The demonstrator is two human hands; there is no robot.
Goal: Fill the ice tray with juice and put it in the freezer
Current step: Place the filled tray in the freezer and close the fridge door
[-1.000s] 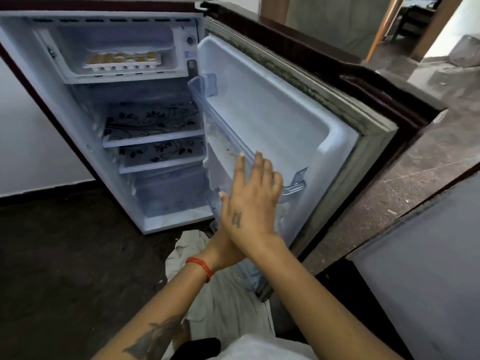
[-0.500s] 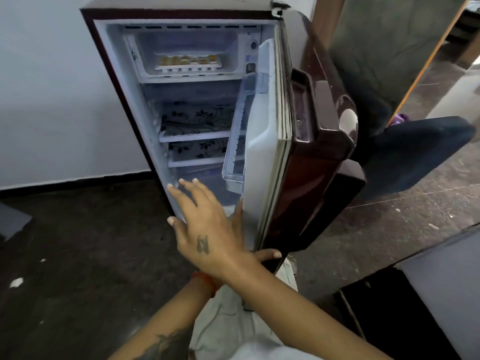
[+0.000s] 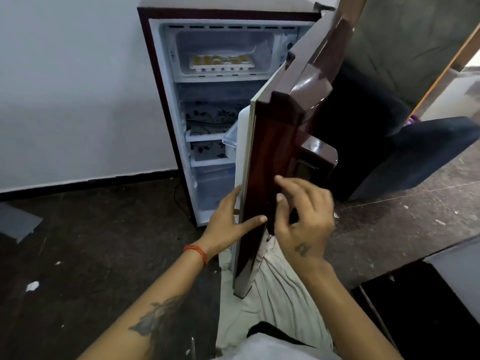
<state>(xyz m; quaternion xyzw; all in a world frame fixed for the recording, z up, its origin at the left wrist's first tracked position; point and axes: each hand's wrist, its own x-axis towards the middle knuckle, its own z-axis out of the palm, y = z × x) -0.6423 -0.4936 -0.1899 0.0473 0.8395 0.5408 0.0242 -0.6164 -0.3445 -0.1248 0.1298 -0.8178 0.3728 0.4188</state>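
A: What changes for you in this last second?

B: Your fridge door point(image 3: 275, 157) was wide open, and now it stands half closed in front of you. Your left hand point(image 3: 228, 224) has come to its edge: the thumb lies on the maroon front, the fingers go behind the edge, so it holds the door. Your right hand point(image 3: 304, 216) was flat and spread; now its fingers are bent and they touch the front of the door just below the handle recess.

A: And the ice tray?

B: The ice tray point(image 3: 221, 63) sits in the freezer compartment point(image 3: 224, 51), above the door's edge and behind it, with yellow juice in its cells. So I judge that filling and placing are done, and you only need to close.

A: How many things do you count?

B: One fridge, one tray, two patterned shelves point(image 3: 207, 118) under the freezer, two hands. How many cells the tray has, I cannot tell.
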